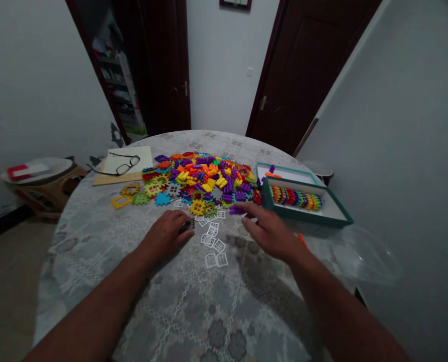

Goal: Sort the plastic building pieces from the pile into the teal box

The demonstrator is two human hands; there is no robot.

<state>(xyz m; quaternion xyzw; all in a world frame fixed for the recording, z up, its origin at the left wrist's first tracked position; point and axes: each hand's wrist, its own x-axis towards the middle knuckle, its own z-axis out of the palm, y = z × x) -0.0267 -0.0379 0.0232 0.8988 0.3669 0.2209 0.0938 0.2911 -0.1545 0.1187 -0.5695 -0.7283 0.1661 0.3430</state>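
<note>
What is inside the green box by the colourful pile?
A rainbow row of joined pieces lies inside the green box. Its near wall hides the floor just behind it.

Left hand (169, 234) and right hand (272, 235) are bare (both forearms (106, 301) uncovered as well)

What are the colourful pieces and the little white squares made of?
The colourful pieces look like hard plastic: bright colours, notched moulded edges. The little white squares seem thin plastic too, shaped like window grids, but they are too small to be sure.
</note>
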